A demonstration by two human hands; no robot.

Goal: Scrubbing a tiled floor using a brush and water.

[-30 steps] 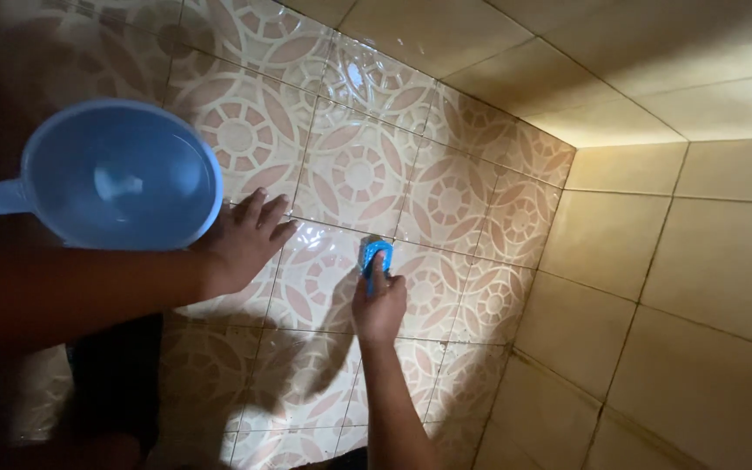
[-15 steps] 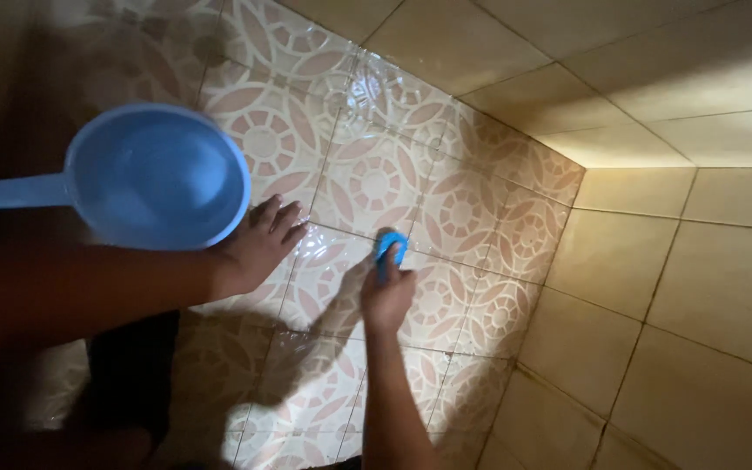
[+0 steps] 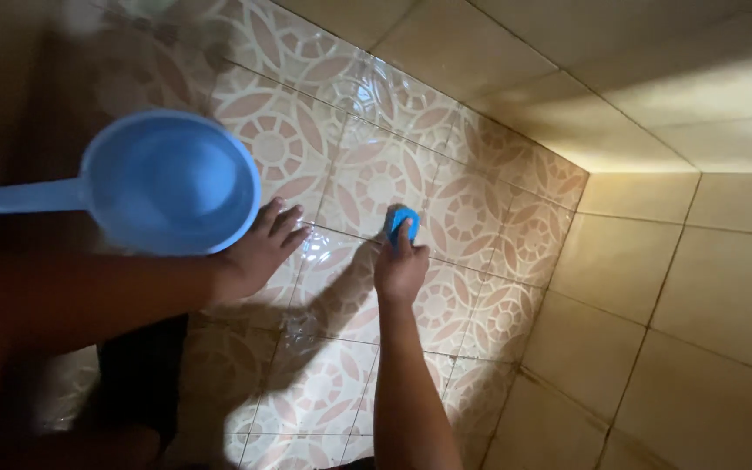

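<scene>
The dipper [image 3: 171, 181] sits left of the brush [image 3: 403, 222] on the floor [image 3: 324, 383].

A light blue dipper [image 3: 170, 183], a bright blue brush [image 3: 403, 222], pink-and-cream floral-patterned floor tiles [image 3: 367, 178] and plain yellow wall tiles [image 3: 698, 278] are seen.

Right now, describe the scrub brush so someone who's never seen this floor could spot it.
Start at the patterned floor tiles beside the plain tan wall. Near their middle, the right hand presses down a small brush. It is the only bright blue thing touching the floor.
</scene>
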